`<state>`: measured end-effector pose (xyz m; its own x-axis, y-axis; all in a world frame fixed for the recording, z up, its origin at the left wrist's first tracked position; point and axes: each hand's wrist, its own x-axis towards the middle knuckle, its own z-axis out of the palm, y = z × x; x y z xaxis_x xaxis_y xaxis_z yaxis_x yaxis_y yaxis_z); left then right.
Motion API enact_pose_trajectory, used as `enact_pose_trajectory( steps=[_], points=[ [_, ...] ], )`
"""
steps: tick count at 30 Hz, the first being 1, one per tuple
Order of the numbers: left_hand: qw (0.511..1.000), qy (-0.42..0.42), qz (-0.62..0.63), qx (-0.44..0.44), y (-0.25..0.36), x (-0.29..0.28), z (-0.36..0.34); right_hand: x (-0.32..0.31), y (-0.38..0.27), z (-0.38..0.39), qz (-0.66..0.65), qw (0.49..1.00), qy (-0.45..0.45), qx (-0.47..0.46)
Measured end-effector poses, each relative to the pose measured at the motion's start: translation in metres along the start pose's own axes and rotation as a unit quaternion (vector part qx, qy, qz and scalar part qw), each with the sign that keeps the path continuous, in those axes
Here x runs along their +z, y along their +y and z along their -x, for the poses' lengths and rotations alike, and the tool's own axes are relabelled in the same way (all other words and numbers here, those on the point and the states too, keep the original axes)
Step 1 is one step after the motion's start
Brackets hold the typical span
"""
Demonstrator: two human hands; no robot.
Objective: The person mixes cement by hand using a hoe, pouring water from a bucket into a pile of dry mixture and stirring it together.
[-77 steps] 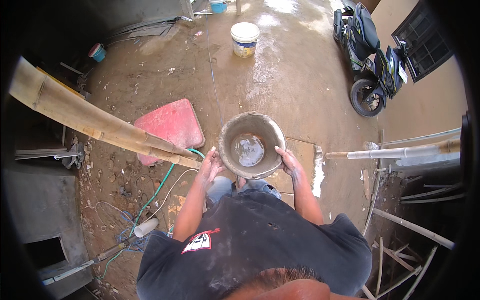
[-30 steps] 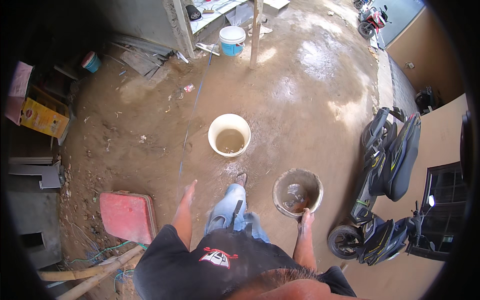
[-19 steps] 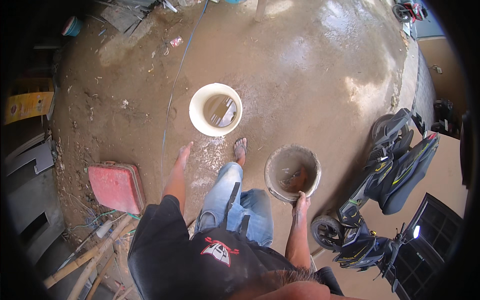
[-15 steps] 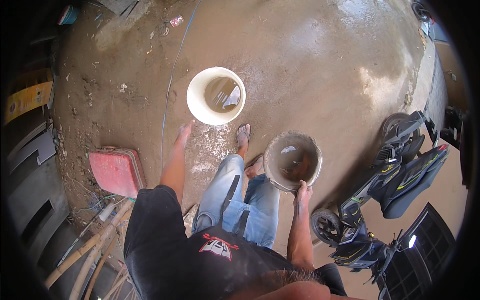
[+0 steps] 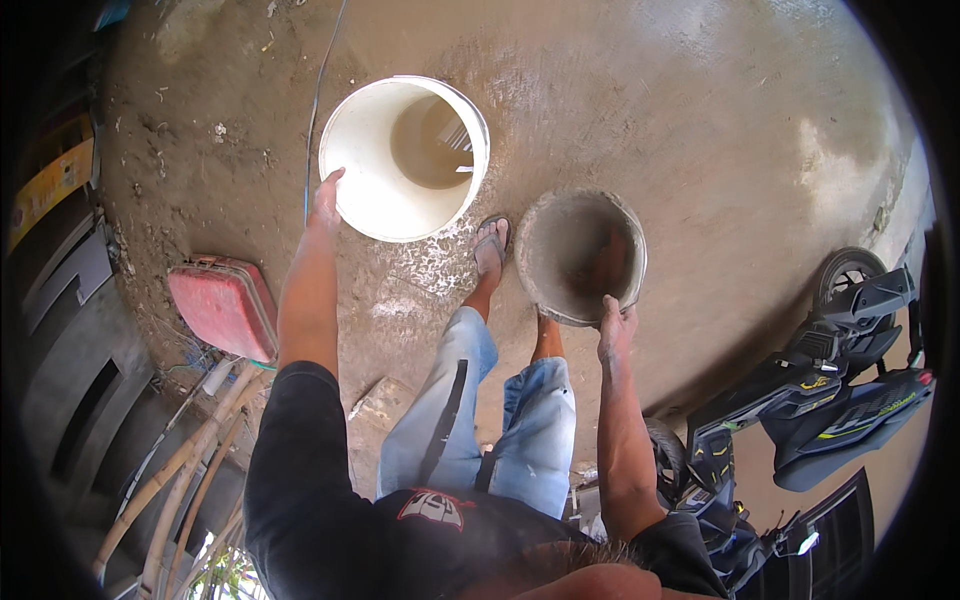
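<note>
At the rim of a white bucket [image 5: 350,130], my left hand [image 5: 328,197] is closed on the near-left edge. Murky water lies inside it, seen toward the far right of the bucket. My right hand [image 5: 617,328] grips the near rim of a grey, mud-crusted bucket [image 5: 545,255], thumb over the edge. That bucket's mouth faces up at me, and its inside is dark, so its contents are hard to make out. The grey bucket hangs or stands right of my sandalled foot [image 5: 492,240]; whether it touches the ground I cannot tell.
Wet, muddy ground [image 5: 700,130] spreads around me. A dusty red case [image 5: 220,310] lies to the left, with bamboo poles [image 5: 190,470] below it. A dark motorcycle [image 5: 800,390] stands at the right. A thin blue line [image 5: 314,120] runs past the white bucket.
My left hand has reached the white bucket's rim and closed on it. The white bucket shows larger and farther left. My right hand and the grey bucket have moved forward.
</note>
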<state>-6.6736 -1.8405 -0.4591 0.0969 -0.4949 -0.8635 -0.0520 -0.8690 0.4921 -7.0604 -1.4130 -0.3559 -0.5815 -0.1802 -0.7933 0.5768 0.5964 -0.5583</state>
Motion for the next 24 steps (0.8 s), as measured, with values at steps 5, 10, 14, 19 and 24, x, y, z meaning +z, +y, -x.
enact_pose_trajectory(
  steps=[5,10,14,19,24],
  points=[
    [0.998,0.018,-0.050,0.013,0.001,-0.007,0.024,0.021,-0.001,-0.045,-0.010,1.000,0.000,-0.026],
    [0.976,-0.050,-0.126,0.170,-0.030,0.066,0.084,0.004,0.004,-0.105,0.032,0.997,0.022,-0.061],
    [0.957,-0.015,-0.203,0.205,-0.034,0.127,0.137,0.015,-0.013,-0.125,0.010,0.998,0.037,-0.040],
    [0.923,-0.043,-0.321,0.207,-0.028,0.180,0.165,0.013,-0.015,-0.129,-0.020,0.997,0.066,-0.047],
    [0.909,-0.144,-0.333,0.205,-0.024,0.216,0.190,-0.007,0.012,-0.128,-0.060,0.994,0.090,-0.016]
  ],
)
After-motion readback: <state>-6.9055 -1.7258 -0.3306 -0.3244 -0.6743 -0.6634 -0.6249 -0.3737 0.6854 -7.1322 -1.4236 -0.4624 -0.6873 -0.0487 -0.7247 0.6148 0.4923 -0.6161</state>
